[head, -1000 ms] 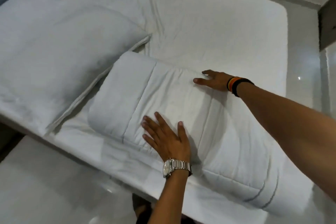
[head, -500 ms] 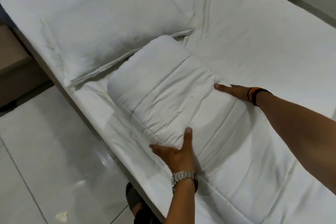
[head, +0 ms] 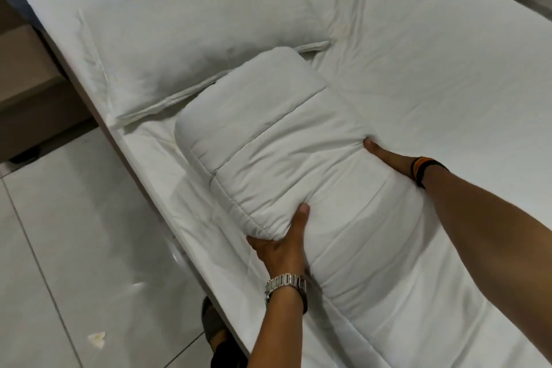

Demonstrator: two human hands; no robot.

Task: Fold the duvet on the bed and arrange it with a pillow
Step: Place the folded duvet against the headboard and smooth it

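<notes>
White quilted duvet (head: 268, 158) pinched at both edges of its folded band, left hand (head: 277, 245) thumb on top, right hand (head: 388, 158) fingers tucked under; best rolled evenly forward from the fingertips toward the pillow (head: 194, 39) just beyond.

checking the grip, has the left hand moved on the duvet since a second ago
Yes. The left hand slid off the top of the folded duvet toward the bed edge and now grips its near side.

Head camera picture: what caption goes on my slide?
Both hands, left and right, grip the folded duvet beside the pillow.
</notes>
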